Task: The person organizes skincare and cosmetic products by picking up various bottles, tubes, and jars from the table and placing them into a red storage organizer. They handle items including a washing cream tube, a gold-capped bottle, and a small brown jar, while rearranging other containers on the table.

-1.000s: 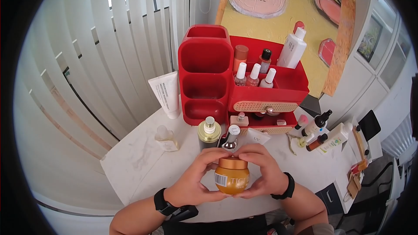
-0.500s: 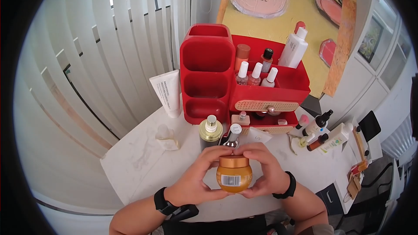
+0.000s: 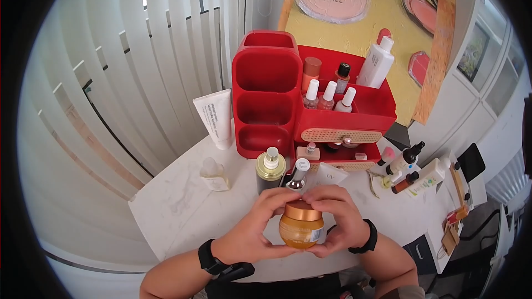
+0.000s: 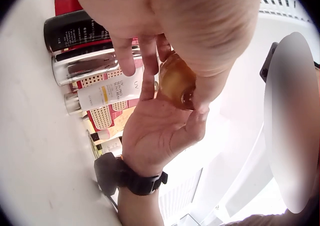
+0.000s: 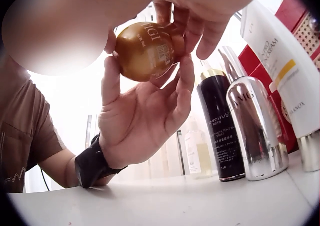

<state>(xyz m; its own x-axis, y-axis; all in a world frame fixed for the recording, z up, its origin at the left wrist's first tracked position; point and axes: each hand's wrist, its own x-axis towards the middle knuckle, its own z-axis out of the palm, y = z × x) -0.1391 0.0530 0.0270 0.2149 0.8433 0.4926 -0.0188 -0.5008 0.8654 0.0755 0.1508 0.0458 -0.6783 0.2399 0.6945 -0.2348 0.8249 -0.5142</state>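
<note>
Between both hands is a round amber jar [image 3: 301,231] with a copper-coloured lid [image 3: 299,210], held up over the front of the table. My left hand [image 3: 256,232] grips its left side, thumb low and fingers up by the lid. On the other side, my right hand [image 3: 344,222] grips it the same way. The barcode label faces the right hand in the head view. Seen from the right wrist, the jar [image 5: 145,53] lies between the fingertips and shows large lettering. Just behind the hands stand a dark bottle with a gold collar [image 3: 270,174] and a silver bottle [image 3: 298,176].
A red organizer [image 3: 266,69] with nail polish bottles [image 3: 327,97] stands at the back. Left of it are a white tube [image 3: 216,119] and a small clear bottle [image 3: 214,176]. A UV cream tube [image 3: 331,174] is behind the right hand; several bottles [image 3: 404,160] stand farther right.
The jar has been turned between the fingers: its barcode has gone from the left side across the front to the right. Both hands keep hold of it, nearly in place.
</note>
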